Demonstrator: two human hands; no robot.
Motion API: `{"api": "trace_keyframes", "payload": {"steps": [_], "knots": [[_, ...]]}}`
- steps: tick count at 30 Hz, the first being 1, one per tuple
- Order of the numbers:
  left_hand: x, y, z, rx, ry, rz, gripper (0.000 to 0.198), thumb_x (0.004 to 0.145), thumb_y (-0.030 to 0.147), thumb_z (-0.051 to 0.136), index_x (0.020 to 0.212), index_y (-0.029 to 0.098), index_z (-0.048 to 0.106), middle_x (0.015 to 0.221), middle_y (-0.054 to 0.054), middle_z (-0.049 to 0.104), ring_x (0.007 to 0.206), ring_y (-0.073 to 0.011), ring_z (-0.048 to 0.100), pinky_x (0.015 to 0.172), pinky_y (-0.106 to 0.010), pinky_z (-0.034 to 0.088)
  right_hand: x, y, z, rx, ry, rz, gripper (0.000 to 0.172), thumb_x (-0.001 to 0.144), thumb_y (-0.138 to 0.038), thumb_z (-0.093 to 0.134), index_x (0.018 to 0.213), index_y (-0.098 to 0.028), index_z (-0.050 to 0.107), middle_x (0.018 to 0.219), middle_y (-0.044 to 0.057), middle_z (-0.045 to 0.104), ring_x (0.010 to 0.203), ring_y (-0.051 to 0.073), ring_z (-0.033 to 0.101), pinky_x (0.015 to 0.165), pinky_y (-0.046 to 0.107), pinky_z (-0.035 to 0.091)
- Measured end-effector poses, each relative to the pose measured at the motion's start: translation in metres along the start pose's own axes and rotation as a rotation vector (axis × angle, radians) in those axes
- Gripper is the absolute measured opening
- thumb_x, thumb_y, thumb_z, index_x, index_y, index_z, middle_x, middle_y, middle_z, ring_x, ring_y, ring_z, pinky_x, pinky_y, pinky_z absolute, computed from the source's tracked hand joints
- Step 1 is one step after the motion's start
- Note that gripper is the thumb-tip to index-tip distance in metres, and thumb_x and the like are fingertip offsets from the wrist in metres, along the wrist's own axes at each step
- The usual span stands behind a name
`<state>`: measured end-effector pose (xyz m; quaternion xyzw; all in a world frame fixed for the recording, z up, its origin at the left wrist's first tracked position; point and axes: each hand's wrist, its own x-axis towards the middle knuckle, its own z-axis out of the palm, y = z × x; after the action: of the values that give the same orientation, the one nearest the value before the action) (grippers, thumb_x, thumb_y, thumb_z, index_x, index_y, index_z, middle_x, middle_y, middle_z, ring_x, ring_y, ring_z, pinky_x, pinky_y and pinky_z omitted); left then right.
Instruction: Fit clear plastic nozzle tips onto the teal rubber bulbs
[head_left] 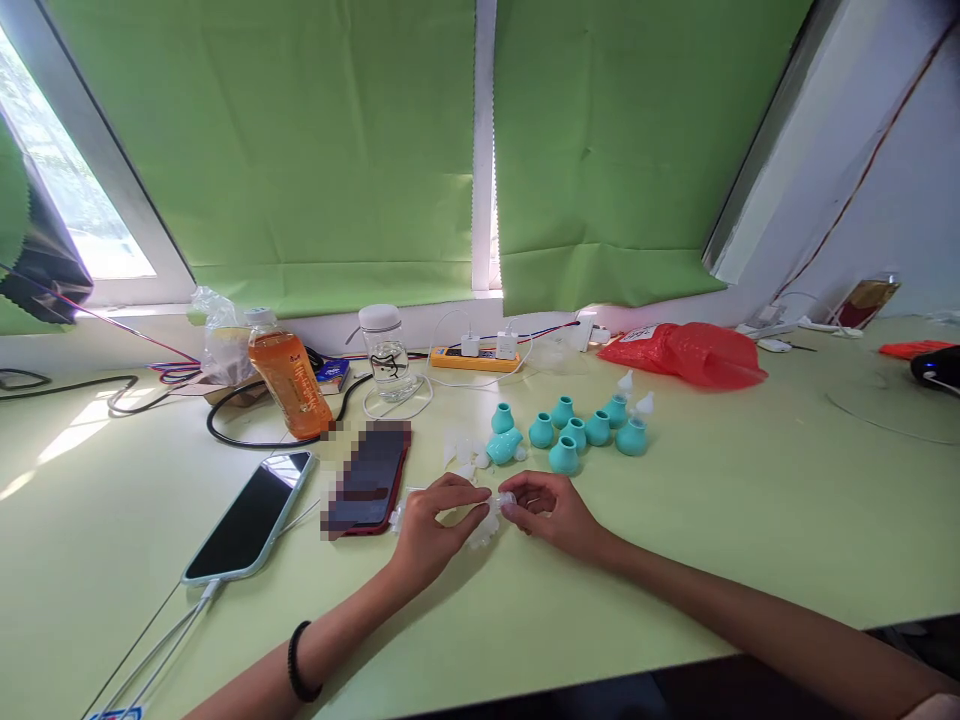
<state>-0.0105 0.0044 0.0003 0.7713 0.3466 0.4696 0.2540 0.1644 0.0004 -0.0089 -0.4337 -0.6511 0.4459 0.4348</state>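
A small clear plastic piece (507,499) is between the fingertips of both hands, just above the table. My right hand (555,512) pinches it from the right. My left hand (435,522), with a dark band on its wrist, closes thumb and fingertips on its left end; what exactly lies between them is too small to make out. Translucent small parts (484,530) lie beneath the fingers. Beyond the hands stand several teal bulb-shaped pieces (564,456), two with white nozzle tips (645,404) in them. One teal bulb (504,446) lies on its side beside a pile of translucent tips (463,452).
Left of the hands lie a red-cased phone (371,480) and a light-cased phone (251,518) with a cable. Behind them stand an orange drink bottle (289,375) and a clear cup (386,355). A power strip (474,360) and red plastic bag (682,355) lie along the wall.
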Motion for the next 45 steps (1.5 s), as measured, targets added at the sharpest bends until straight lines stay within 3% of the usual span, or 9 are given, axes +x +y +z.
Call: {"api": "trace_keyframes", "payload": {"steps": [4, 13, 19, 26, 36, 45], "knots": [[0.001, -0.002, 0.001, 0.028, 0.005, 0.116, 0.013, 0.070, 0.014, 0.058, 0.078, 0.018, 0.067, 0.078, -0.004, 0.067, 0.073, -0.0154, 0.057, 0.065, -0.027, 0.049, 0.001, 0.000, 0.000, 0.091, -0.005, 0.025, 0.025, 0.064, -0.033, 0.062, 0.080, -0.014, 0.058, 0.059, -0.001, 0.053, 0.046, 0.007, 0.047, 0.043, 0.020, 0.041], [0.001, -0.003, 0.002, 0.179, 0.041, 0.324, 0.022, 0.070, 0.011, 0.057, 0.090, 0.017, 0.063, 0.078, -0.005, 0.067, 0.074, -0.0159, 0.056, 0.062, -0.028, 0.051, 0.001, -0.001, 0.000, 0.178, -0.030, 0.016, 0.027, 0.063, -0.035, 0.064, 0.078, -0.013, 0.057, 0.056, -0.001, 0.054, 0.044, 0.007, 0.048, 0.041, 0.021, 0.041], [0.000, -0.002, 0.002, 0.172, 0.006, 0.313, 0.023, 0.069, 0.014, 0.059, 0.091, 0.019, 0.063, 0.085, -0.006, 0.066, 0.076, -0.0172, 0.057, 0.067, -0.033, 0.051, 0.001, -0.005, 0.001, 0.226, -0.029, 0.020, 0.028, 0.061, -0.037, 0.065, 0.073, -0.013, 0.059, 0.052, -0.002, 0.054, 0.043, 0.008, 0.049, 0.042, 0.021, 0.042], [-0.004, 0.001, 0.002, 0.226, -0.017, 0.215, 0.029, 0.072, 0.019, 0.056, 0.101, 0.017, 0.058, 0.086, -0.008, 0.064, 0.077, -0.0162, 0.059, 0.067, -0.027, 0.051, 0.001, -0.008, 0.001, 0.267, -0.026, 0.051, 0.032, 0.057, -0.040, 0.067, 0.071, -0.013, 0.059, 0.051, -0.002, 0.055, 0.044, 0.009, 0.050, 0.042, 0.023, 0.043], [-0.003, 0.003, 0.002, 0.170, -0.064, 0.228, 0.032, 0.069, 0.012, 0.057, 0.100, 0.019, 0.058, 0.096, -0.006, 0.063, 0.089, -0.0179, 0.057, 0.075, -0.030, 0.050, 0.001, -0.013, 0.000, 0.315, -0.012, 0.060, 0.030, 0.058, -0.039, 0.066, 0.068, -0.012, 0.058, 0.050, -0.001, 0.056, 0.044, 0.009, 0.050, 0.044, 0.023, 0.043], [-0.002, 0.007, 0.003, 0.064, -0.050, 0.251, 0.027, 0.071, 0.010, 0.052, 0.095, 0.020, 0.059, 0.093, -0.007, 0.064, 0.086, -0.0172, 0.057, 0.073, -0.031, 0.050, -0.002, -0.012, 0.002, 0.332, -0.015, 0.045, 0.026, 0.059, -0.035, 0.067, 0.071, -0.013, 0.059, 0.050, -0.001, 0.057, 0.043, 0.009, 0.051, 0.043, 0.023, 0.044]]}}
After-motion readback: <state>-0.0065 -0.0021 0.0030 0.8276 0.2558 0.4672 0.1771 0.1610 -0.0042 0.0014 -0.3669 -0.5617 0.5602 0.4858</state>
